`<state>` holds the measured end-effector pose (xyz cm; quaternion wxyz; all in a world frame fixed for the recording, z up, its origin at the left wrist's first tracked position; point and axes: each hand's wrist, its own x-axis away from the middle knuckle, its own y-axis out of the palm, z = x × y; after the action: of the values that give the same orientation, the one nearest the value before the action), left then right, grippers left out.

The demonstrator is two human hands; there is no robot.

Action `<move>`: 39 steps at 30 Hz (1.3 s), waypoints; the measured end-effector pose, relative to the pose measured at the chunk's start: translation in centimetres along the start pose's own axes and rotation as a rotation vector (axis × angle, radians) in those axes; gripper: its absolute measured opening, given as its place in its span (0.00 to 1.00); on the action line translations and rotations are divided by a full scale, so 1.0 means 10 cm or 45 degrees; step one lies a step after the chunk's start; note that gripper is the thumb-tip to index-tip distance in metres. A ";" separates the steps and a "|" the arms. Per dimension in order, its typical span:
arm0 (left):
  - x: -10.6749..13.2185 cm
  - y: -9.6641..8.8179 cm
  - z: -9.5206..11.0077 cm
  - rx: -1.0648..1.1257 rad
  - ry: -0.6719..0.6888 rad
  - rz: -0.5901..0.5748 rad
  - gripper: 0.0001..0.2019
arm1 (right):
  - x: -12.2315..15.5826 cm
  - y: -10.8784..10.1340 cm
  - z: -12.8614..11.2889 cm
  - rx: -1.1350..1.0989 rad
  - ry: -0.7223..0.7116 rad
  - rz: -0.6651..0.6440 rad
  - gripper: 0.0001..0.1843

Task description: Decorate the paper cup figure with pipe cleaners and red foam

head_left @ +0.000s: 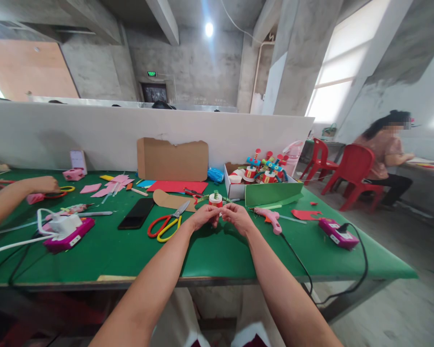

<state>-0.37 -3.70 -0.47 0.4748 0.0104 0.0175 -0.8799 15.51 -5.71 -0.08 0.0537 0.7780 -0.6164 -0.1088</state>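
Note:
A small craft figure (215, 198), a white and red cup body with green striped pipe-cleaner arms, stands on the green table (217, 253) just beyond my fingers. My left hand (203, 216) and my right hand (237, 215) meet in front of it, both pinched shut on a thin piece I cannot make out. Red and yellow scissors (167, 223) lie left of my left hand. A pink glue gun (270, 218) lies right of my right hand, its black cord running off the table's front edge.
A black phone (136, 213) and a pink power strip (65, 233) lie at left. A box of finished figures (262, 179), cardboard (172, 159) and red paper (177, 186) stand behind. Another person's hand (39, 185) works far left. A seated person (385, 154) and red chairs (354, 176) are at right.

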 end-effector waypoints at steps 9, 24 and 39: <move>-0.03 -0.03 -0.06 -0.049 0.025 -0.088 0.28 | -0.03 0.04 0.04 0.151 -0.116 -0.001 0.23; -0.01 -0.03 -0.05 -0.003 -0.005 -0.090 0.29 | -0.05 -0.06 -0.02 -0.439 0.016 0.070 0.23; 0.03 0.00 0.02 -0.047 -0.023 -0.110 0.25 | -0.10 -0.04 0.11 0.343 -0.202 0.322 0.22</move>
<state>-0.55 -3.91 -0.24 0.4366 -0.0070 0.0299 -0.8992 15.39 -4.55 -1.11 -0.0863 0.6836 -0.7204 -0.0788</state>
